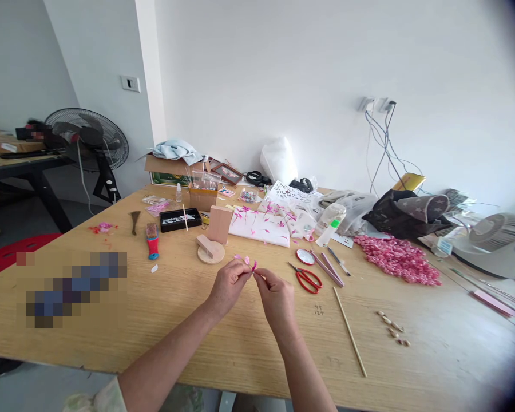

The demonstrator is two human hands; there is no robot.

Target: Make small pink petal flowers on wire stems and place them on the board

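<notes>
Over the middle of the table, my left hand and my right hand meet fingertip to fingertip. Both are closed in a pinch on a small magenta flower piece; its lower part is hidden by the fingers. Just beyond are pale pink petals and a round wooden base with a wooden block on it. Red-handled scissors lie to the right of my right hand, beside pink tweezers and a small round white dish. Farther back, thin pink flowers stand on a white pad.
A wooden stick and several small nut-like bits lie at right, below a pink bead-like heap. To the left are a brush and a black tray. A fan stands at far right.
</notes>
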